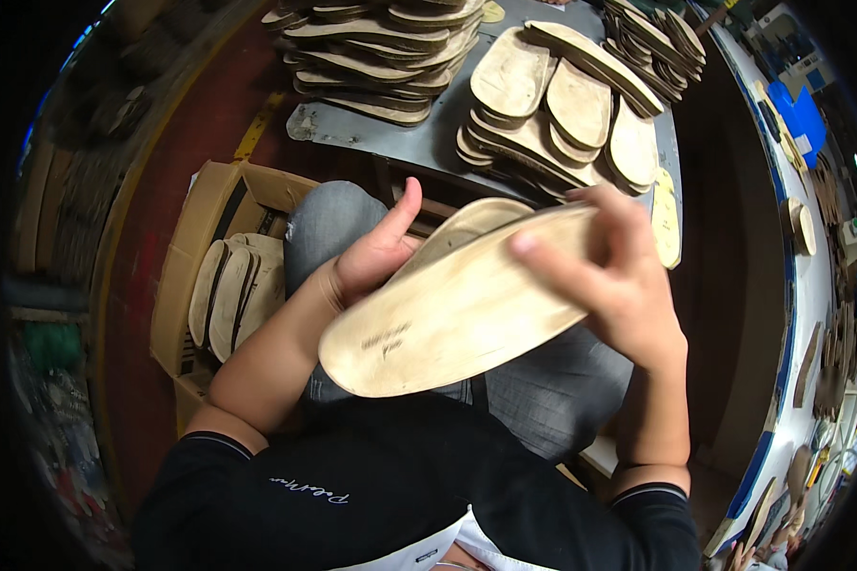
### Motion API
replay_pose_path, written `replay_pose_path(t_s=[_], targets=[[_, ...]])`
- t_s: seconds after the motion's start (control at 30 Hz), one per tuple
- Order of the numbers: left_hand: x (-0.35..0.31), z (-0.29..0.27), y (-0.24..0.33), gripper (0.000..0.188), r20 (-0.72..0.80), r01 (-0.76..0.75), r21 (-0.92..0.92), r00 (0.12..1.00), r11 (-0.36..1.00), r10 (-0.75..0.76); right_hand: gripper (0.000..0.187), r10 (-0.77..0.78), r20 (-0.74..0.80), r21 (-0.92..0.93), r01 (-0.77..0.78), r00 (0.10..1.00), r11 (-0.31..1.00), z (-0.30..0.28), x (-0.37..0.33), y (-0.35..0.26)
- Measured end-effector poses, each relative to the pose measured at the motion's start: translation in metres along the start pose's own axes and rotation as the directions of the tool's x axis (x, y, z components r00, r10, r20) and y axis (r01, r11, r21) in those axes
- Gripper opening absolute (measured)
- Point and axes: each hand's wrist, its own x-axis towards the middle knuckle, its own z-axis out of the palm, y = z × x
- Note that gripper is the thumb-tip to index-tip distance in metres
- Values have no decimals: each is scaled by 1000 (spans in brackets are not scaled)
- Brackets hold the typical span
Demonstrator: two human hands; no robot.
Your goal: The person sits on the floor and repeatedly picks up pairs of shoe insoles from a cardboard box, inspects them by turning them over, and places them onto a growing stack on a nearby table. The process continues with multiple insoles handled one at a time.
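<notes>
A pale shoe insole [438, 314] with small dark markings slants across my lap, slightly blurred. My right hand [628, 276] is closed on its far right end, the thumb on the upper face. Behind that piece shows the rounded end of a second insole [471, 221]; whether the same hand holds both is hidden. My left hand [376, 259] is at their left edge with its thumb stretched up. Its other fingers are out of sight behind the insoles, so I cannot tell whether they grip.
Ahead, a grey metal table [352, 138] bears a tall insole stack [381, 57] on the left and more insole piles [552, 114] on the right. A cardboard box [186, 238] with several insoles stands by my left knee. Along the right runs a white bench [781, 285].
</notes>
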Motion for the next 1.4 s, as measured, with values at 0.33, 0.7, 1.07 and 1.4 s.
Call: replay_pose_path(t_s=[0.33, 0.7, 1.07, 1.4], targets=[[-20, -20, -9, 78, -129, -28, 433, 987, 901, 92, 107, 110, 254, 156, -153, 961, 976, 26, 1, -11], [-3, -21, -28, 69, -115, -311, 311, 926, 898, 360, 94, 617, 136, 744, -491, 775, 453, 83, -34, -58], [-4, -23, -37, 80, -160, -567, 440, 713, 696, 682, 78, 490, -826, -305, -952, 279, 27, -181, -80, 208], [-8, -28, -35, 73, -79, -633, 284, 733, 720, 676, 74, 986, -165, 97, -995, -5, 11, -359, -202, 371]])
